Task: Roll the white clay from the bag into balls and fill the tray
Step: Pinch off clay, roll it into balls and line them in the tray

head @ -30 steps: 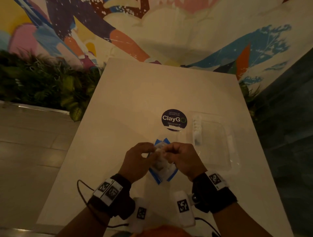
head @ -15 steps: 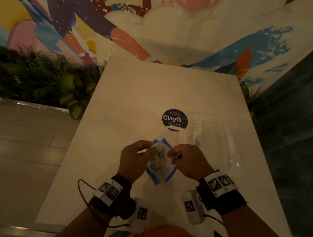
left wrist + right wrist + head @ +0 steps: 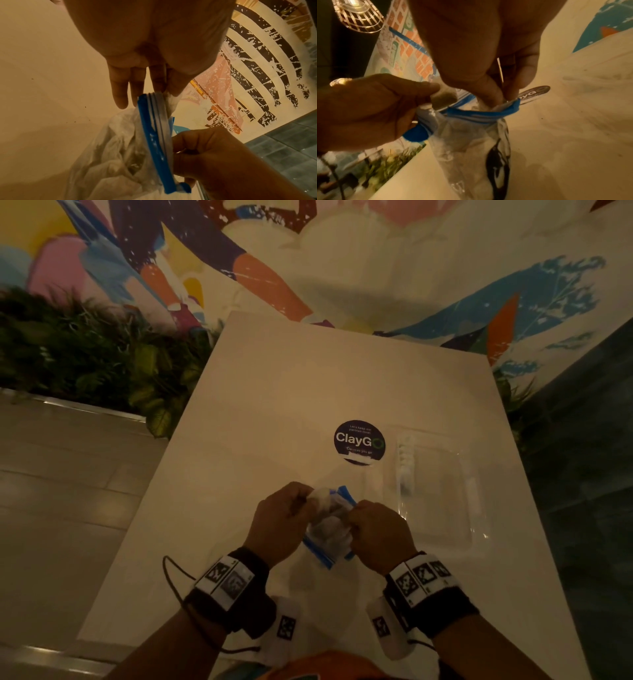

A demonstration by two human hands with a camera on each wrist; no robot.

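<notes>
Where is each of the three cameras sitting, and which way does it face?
Head: worn on the head, facing down at the table; both wrists show.
Left wrist: looks along the left hand at the bag.
Right wrist: looks along the right hand into the bag's mouth.
All three share the bag and both hands.

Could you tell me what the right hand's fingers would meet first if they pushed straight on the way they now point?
Most likely the white clay inside the bag: the right hand points its fingertips down into the blue-rimmed mouth, though depth is unclear.
</notes>
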